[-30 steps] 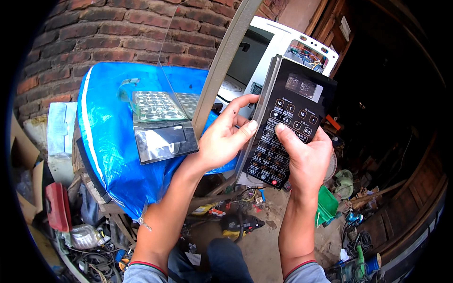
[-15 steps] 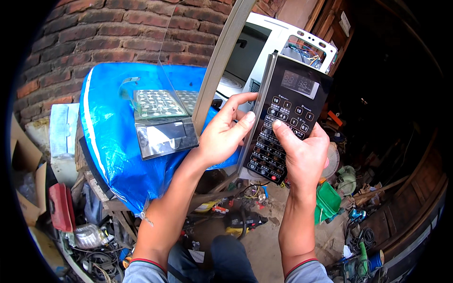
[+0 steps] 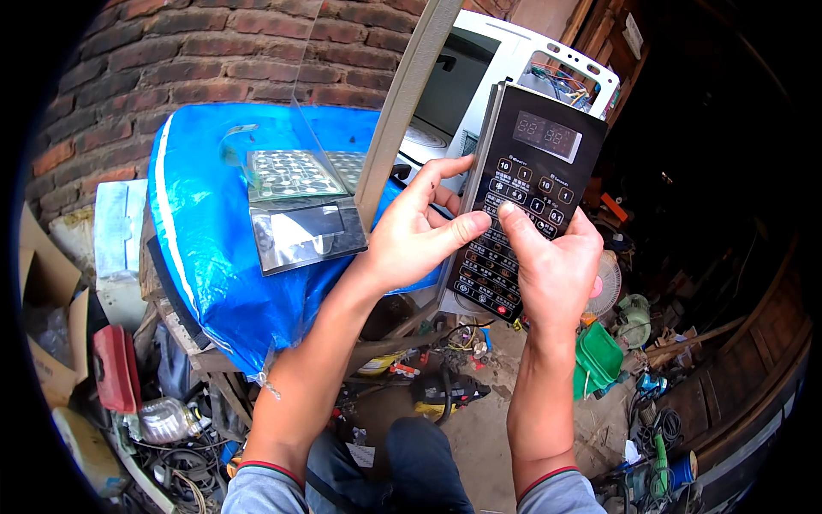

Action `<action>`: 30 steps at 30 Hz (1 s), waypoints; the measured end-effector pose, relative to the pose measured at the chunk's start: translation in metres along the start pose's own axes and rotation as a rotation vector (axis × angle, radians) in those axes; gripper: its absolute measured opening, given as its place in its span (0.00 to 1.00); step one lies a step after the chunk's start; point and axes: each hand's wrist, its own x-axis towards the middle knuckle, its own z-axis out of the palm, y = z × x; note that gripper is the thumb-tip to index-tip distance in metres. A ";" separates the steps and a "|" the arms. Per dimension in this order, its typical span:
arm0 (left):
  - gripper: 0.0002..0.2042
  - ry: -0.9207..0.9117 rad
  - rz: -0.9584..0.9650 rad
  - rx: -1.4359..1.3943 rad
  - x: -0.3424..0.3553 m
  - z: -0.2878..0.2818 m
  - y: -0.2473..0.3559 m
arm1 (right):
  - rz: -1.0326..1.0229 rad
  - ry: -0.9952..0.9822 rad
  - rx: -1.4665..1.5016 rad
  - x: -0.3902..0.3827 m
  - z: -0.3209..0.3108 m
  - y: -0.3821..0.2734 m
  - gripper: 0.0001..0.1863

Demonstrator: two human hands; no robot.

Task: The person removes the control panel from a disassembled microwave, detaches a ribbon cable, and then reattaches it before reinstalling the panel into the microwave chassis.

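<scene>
A black control panel (image 3: 535,146) with a display window and button rows is held upright, slightly tilted, between my hands. My left hand (image 3: 411,231) grips its left edge, thumb on the front and fingers around the side. My right hand (image 3: 552,265) holds its right side, thumb pressed on the buttons. Behind it stands a white microwave (image 3: 479,34) with exposed wires (image 3: 556,77) in an opening. To the left, a patterned circuit membrane (image 3: 287,176) and a dark panel with a clear window (image 3: 304,236) lie on a blue tarp (image 3: 193,214), beside an upright beige strip (image 3: 402,86).
A brick wall (image 3: 171,60) rises behind the tarp. Below are a red case (image 3: 116,368), cardboard (image 3: 56,368), tangled cables and tools. At right are a fan (image 3: 604,283), a green bin (image 3: 599,360) and a dark doorway with a wooden door (image 3: 753,343).
My hands and the black panel have risen a little in the picture. My left thumb has moved rightward onto the panel's face, closer to my right thumb.
</scene>
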 end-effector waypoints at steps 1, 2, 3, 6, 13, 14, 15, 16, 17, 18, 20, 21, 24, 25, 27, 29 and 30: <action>0.31 0.003 0.008 -0.030 0.000 0.001 0.001 | -0.006 0.004 -0.003 0.000 0.001 0.000 0.10; 0.31 0.004 0.005 -0.034 0.000 0.002 0.001 | -0.009 0.007 -0.001 -0.001 0.002 0.000 0.10; 0.32 0.006 0.000 -0.038 0.001 0.002 0.001 | -0.010 0.009 0.000 -0.002 0.003 -0.001 0.10; 0.33 0.009 0.001 -0.009 0.002 0.000 0.000 | -0.024 0.016 -0.006 -0.003 0.006 -0.002 0.09; 0.32 0.014 0.010 -0.062 0.003 0.000 -0.002 | -0.121 0.027 -0.156 -0.005 0.010 -0.002 0.10; 0.32 0.015 0.006 -0.064 0.002 0.000 -0.002 | -0.139 0.037 -0.166 -0.005 0.011 0.000 0.10; 0.32 0.016 0.004 -0.068 0.002 0.000 -0.002 | -0.157 0.047 -0.176 -0.005 0.011 0.001 0.10; 0.32 0.016 0.002 -0.071 0.002 0.000 -0.002 | -0.176 0.056 -0.186 -0.005 0.012 0.002 0.10; 0.32 0.016 0.005 -0.074 0.002 0.000 -0.002 | -0.190 0.071 -0.210 -0.006 0.013 0.002 0.10; 0.32 0.017 0.007 -0.073 0.002 -0.001 -0.002 | -0.203 0.085 -0.230 -0.007 0.015 0.002 0.10; 0.32 0.017 0.013 -0.069 0.002 -0.002 -0.003 | -0.236 0.103 -0.273 -0.009 0.018 0.002 0.10; 0.32 0.016 0.019 -0.069 0.002 -0.002 -0.004 | -0.257 0.107 -0.299 -0.009 0.018 0.003 0.10; 0.32 0.014 0.023 -0.082 0.003 0.000 -0.003 | -0.256 0.118 -0.276 -0.012 0.022 0.001 0.11; 0.32 0.013 0.021 -0.088 0.003 0.000 -0.003 | -0.244 0.122 -0.251 -0.013 0.023 0.001 0.11; 0.31 0.016 0.027 -0.045 0.003 0.000 -0.003 | -0.418 0.157 -0.498 -0.010 0.018 0.003 0.12; 0.31 0.018 0.028 -0.021 0.004 -0.002 -0.003 | -0.487 0.176 -0.611 -0.009 0.018 0.004 0.14; 0.31 0.018 0.025 -0.023 0.004 -0.002 -0.004 | -0.467 0.178 -0.603 -0.010 0.020 0.003 0.16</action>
